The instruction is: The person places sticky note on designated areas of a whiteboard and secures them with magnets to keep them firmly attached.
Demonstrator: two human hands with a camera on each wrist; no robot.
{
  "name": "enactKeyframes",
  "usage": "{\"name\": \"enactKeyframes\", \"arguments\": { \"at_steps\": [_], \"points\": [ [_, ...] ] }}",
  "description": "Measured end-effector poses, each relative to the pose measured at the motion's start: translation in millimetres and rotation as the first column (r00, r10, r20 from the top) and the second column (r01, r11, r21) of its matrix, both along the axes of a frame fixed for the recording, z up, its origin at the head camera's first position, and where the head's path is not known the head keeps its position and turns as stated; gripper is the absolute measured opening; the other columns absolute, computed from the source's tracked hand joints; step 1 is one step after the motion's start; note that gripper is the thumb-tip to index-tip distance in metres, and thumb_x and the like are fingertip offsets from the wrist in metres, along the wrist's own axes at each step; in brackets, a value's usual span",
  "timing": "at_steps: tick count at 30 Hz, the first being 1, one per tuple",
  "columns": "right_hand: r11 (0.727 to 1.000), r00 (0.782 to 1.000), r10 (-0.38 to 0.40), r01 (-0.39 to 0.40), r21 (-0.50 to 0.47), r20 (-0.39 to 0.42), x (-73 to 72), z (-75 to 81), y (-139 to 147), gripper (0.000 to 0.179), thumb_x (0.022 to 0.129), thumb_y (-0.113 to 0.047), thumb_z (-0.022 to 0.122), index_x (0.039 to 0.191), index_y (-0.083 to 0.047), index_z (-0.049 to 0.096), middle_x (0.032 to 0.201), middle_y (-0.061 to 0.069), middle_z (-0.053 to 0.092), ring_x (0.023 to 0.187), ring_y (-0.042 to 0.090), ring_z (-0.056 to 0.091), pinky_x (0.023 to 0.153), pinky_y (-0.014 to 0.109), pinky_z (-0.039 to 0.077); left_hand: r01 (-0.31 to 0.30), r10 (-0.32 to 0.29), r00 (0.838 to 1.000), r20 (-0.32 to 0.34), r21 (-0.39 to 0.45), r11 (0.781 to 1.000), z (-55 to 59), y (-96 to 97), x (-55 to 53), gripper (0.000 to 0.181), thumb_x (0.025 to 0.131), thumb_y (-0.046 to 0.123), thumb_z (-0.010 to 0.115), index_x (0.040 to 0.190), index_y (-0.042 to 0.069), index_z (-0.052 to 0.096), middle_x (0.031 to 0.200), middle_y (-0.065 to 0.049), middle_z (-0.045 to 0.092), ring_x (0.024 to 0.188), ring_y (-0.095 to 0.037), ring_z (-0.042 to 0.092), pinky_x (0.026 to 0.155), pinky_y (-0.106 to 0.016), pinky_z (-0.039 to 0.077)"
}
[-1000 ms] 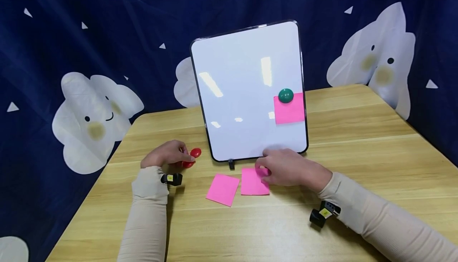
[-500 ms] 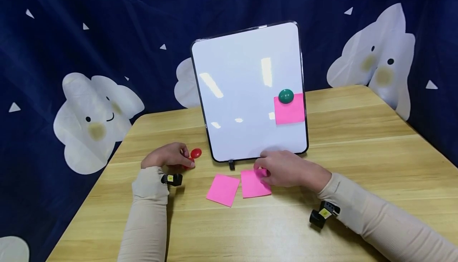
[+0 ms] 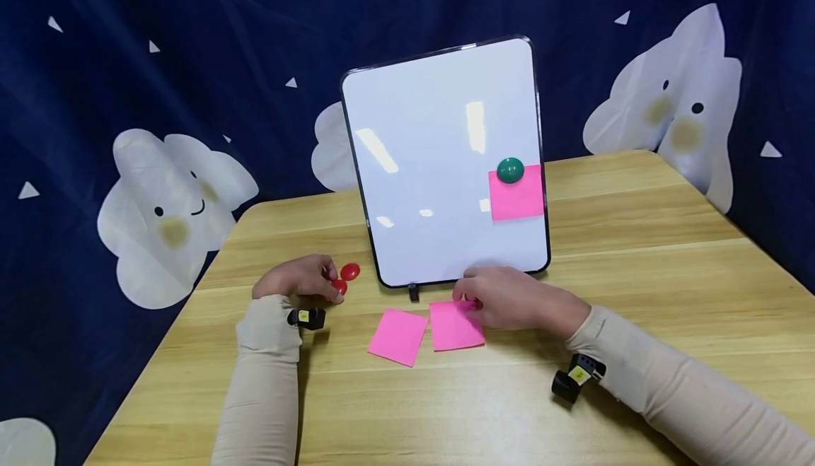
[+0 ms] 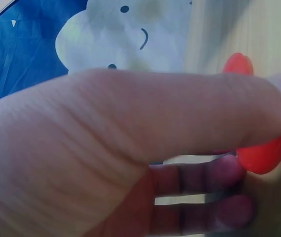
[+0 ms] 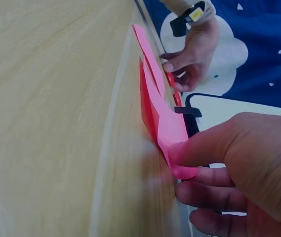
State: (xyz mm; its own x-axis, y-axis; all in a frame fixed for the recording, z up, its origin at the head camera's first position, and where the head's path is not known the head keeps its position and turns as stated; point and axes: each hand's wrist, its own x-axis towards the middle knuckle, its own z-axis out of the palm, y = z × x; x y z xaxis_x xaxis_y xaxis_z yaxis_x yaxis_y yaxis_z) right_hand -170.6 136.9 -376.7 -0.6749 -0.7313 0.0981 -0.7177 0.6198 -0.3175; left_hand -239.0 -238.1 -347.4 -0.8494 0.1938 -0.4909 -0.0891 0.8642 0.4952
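My left hand (image 3: 299, 276) has thumb and fingers around a round red magnet (image 3: 340, 287) at the left of the table. A second red magnet (image 3: 350, 271) lies just beyond it. In the left wrist view the thumb covers much of the near magnet. My right hand (image 3: 512, 298) pinches the right edge of a pink sticky note (image 3: 453, 328) in front of the whiteboard. From the right wrist view, that sticky note bends up off the table between thumb and fingers. Another pink sticky note (image 3: 398, 337) lies flat to its left.
The whiteboard (image 3: 433, 169) stands tilted back on the wooden table (image 3: 446, 409), with a small black foot (image 3: 414, 293) at its lower edge. A green magnet (image 3: 510, 170) holds a pink note (image 3: 518, 201) at its right side. Behind hangs a dark blue cloud-print curtain (image 3: 255, 27).
The pinched sticky note has shifted slightly to the right and its edge has turned a little. My left fingertips have moved slightly toward me, uncovering more of the near red magnet.
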Motion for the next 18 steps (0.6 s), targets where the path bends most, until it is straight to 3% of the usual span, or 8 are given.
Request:
{"name": "enactKeyframes", "arguments": {
  "at_steps": [6, 18],
  "points": [
    [1.0, 1.0, 0.0, 0.0, -0.026, 0.001, -3.2, -2.4, 1.8, 0.027, 0.084, 0.001, 0.069, 0.106, -0.014, 0.075, 0.085, -0.007, 0.059, 0.08, 0.011, 0.051, 0.074, 0.029, 0.047, -0.002, 0.001, 1.0, -0.002, -0.007, 1.0, -1.3, 0.0, 0.3, 0.038, 0.079, 0.015, 0.085, 0.102, 0.004, 0.056, 0.091, -0.01, 0.061, 0.068, -0.018, 0.057, 0.06, -0.029, 0.049],
    [0.988, 0.997, 0.009, 0.004, -0.153, 0.083, -8.7, 1.2, 4.6, 0.016, 0.088, -0.004, 0.073, 0.089, -0.018, 0.067, 0.08, -0.012, 0.056, 0.076, 0.011, 0.052, 0.069, 0.028, 0.048, -0.021, 0.02, 1.0, 0.022, 0.041, 0.999, -2.2, -3.5, 0.0, 0.034, 0.078, 0.015, 0.082, 0.099, 0.006, 0.057, 0.083, -0.008, 0.059, 0.064, -0.02, 0.053, 0.057, -0.03, 0.045]
  ]
}}
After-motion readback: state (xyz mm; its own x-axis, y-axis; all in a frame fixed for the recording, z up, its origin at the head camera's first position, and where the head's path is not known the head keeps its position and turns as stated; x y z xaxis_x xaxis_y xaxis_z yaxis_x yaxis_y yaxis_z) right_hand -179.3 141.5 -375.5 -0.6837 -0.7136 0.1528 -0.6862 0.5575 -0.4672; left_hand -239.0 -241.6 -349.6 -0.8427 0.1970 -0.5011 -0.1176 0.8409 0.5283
